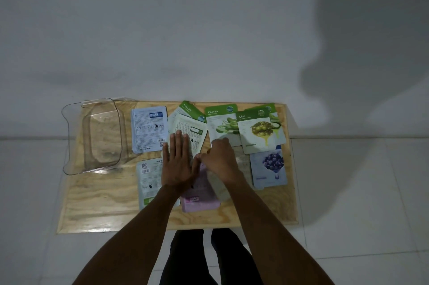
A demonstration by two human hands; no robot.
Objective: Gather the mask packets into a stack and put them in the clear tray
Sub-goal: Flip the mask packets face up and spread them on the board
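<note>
Several mask packets lie spread over a small plywood table (97, 205). My left hand (177, 161) lies flat, fingers apart, on a white face-down packet (190, 130) in the middle. My right hand (219, 160) is curled, fingertips down at the lower edge of an Aloe Vera packet (220, 124); what it grips is hidden. A pink packet (200, 196) lies under both wrists. An Olive packet (257, 131), a blueberry packet (269, 168), a blue-white packet (149, 131) and a pale green packet (148, 180) lie around. The clear tray (69, 145) stands empty at the table's left.
Another Aloe Vera packet (190, 109) pokes out at the back behind the white one. The table stands against a white wall on a pale tiled floor (359, 192). My legs (204, 259) are at the table's near edge.
</note>
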